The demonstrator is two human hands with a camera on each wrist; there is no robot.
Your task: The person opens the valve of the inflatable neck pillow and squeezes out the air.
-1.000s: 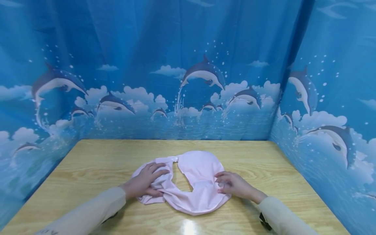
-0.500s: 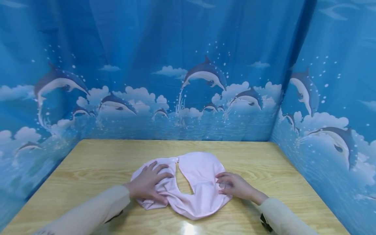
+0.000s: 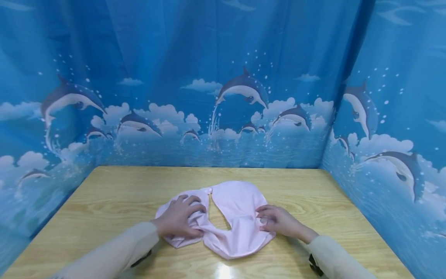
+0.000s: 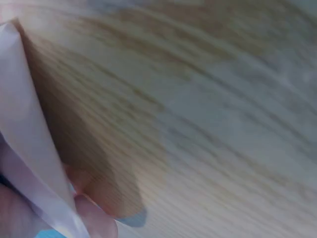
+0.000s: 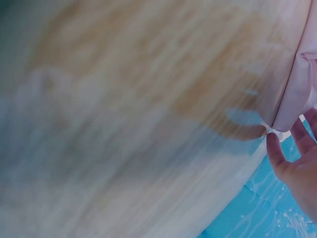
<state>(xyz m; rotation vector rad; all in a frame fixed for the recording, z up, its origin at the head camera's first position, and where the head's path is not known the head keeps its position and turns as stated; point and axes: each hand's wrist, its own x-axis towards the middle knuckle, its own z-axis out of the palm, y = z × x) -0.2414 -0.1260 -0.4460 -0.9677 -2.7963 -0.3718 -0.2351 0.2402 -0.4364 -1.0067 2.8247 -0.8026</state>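
Note:
A pale pink cloth bib (image 3: 240,201) lies creased on the table, with a long neck opening in its middle and a small white fastening (image 3: 210,190) at the top of that opening. My left hand (image 3: 181,219) is over its left half, fingers bent and thumb drawn in, gripping a bunched fold. In the left wrist view a raised fold of the bib (image 4: 27,124) stands between the fingertips. My right hand (image 3: 278,221) pinches the bib's right edge. The right wrist view shows the thumb and fingers of my right hand (image 5: 302,168) at the cloth's corner.
The wood-grain table (image 3: 122,190) extends around the bib on all sides. A blue curtain (image 3: 167,77) printed with dolphins hangs behind the table and along its sides. Light-coloured sleeves (image 3: 118,252) cover both forearms.
My left hand has shifted slightly right and toward me, its fingers drawing in and bunching the cloth. The bib's neck opening has narrowed a little. My right hand has barely moved.

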